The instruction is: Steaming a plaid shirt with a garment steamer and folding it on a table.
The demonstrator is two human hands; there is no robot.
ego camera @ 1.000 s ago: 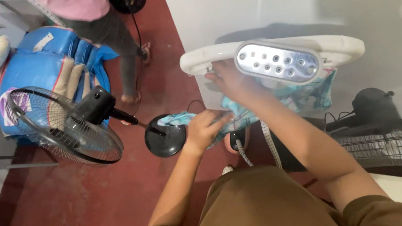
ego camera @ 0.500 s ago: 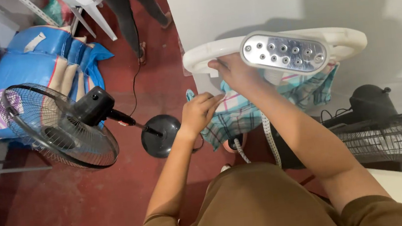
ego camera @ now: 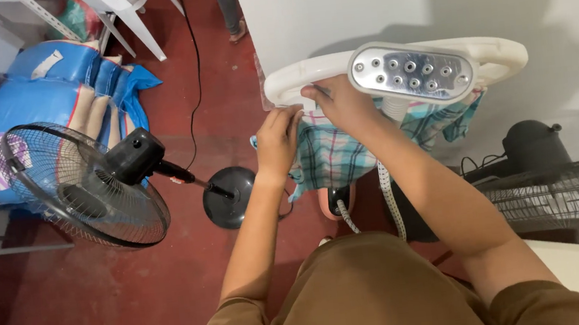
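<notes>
A white hanger frame [ego camera: 504,55] of a garment steamer stands in front of me, with a grey steam head [ego camera: 413,74] full of holes resting on it. A teal and pink plaid cloth [ego camera: 336,159] hangs from the frame. My left hand [ego camera: 278,136] pinches the cloth's upper left edge just below the frame's left end. My right hand [ego camera: 342,103] grips the top of the cloth against the frame, beside the steam head. A ribbed white hose [ego camera: 389,201] runs down behind my right forearm.
A black stand fan [ego camera: 84,185] lies tilted on the red floor at left, its round base [ego camera: 229,197] near my left wrist. Blue sacks [ego camera: 35,96] lie behind it. Another fan grille [ego camera: 569,192] and a black pot [ego camera: 535,145] sit at right. A person's foot [ego camera: 237,28] shows by the wall.
Both hands have risen from the lower part of the cloth to the hanger frame's left end, bringing the plaid cloth up with them. The person at the top has walked farther away.
</notes>
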